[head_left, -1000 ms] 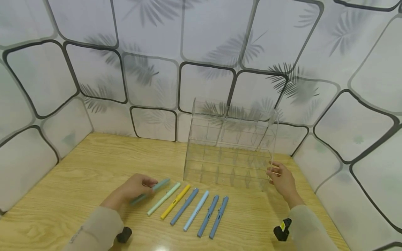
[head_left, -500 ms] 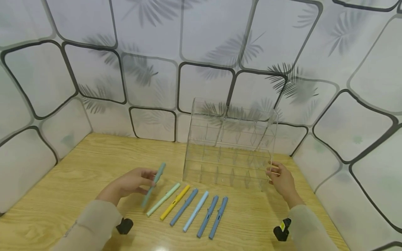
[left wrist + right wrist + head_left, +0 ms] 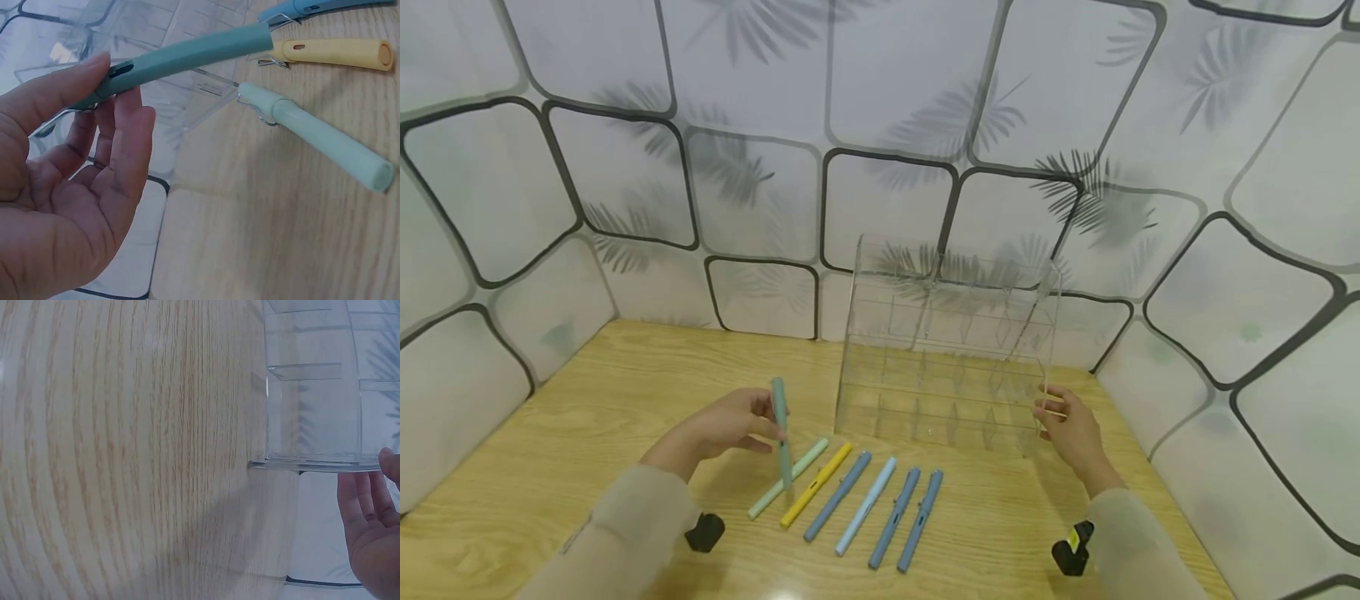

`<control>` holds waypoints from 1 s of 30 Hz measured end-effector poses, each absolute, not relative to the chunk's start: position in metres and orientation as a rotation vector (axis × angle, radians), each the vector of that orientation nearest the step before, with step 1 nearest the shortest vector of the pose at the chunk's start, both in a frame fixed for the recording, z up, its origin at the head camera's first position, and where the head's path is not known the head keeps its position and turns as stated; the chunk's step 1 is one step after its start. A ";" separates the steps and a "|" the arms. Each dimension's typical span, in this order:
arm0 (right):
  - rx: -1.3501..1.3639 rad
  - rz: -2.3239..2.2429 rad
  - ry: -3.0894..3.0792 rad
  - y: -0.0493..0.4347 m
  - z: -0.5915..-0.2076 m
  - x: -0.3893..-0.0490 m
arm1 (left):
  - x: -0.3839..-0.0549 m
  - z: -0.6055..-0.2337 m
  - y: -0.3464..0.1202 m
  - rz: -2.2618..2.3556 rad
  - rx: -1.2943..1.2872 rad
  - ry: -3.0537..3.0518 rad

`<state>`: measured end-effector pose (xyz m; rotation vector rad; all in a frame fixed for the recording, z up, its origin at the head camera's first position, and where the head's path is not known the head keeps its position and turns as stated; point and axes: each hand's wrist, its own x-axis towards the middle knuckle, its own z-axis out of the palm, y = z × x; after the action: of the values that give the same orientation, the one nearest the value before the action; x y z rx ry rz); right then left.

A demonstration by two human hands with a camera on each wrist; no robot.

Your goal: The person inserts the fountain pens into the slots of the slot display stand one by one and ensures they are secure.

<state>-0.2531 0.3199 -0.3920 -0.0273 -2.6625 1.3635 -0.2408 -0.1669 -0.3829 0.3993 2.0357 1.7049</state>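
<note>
Between thumb and fingers, my left hand (image 3: 733,427) pinches a teal-green pen (image 3: 781,433), raised off the table and nearly upright in the head view. Its clip and barrel slot show in the left wrist view, where the pen (image 3: 187,56) points right. Below it lie a pale green pen (image 3: 767,502), a yellow pen (image 3: 815,486), and several blue pens (image 3: 867,508) in a slanted row. My right hand (image 3: 1075,429) grips the right side wall of a clear, tiered acrylic rack (image 3: 940,392); in the right wrist view the thumb and fingers lie on opposite sides of that wall (image 3: 325,466).
The rack stands at the back right of the wood-grain table (image 3: 625,392), near the patterned backdrop (image 3: 760,192). Thin dividers part its tiers into compartments. Black wrist-camera pieces (image 3: 703,533) hang below both sleeves.
My left hand has lifted the teal-green pen from the table, moved it right and turned it from slanted to nearly upright. The right hand stays on the rack.
</note>
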 end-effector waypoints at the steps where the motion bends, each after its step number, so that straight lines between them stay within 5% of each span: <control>1: -0.027 1.365 -2.660 0.320 -0.392 -0.253 | -0.242 -0.381 -0.165 1.705 0.398 2.047; 30: -0.047 1.352 -2.661 0.320 -0.392 -0.253 | -0.284 -0.304 -0.086 1.929 0.279 2.095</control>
<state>-0.2534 0.3203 -0.3922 -0.0468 -2.6605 1.3521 -0.2841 -0.0862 -0.3044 0.2791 2.0946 1.9286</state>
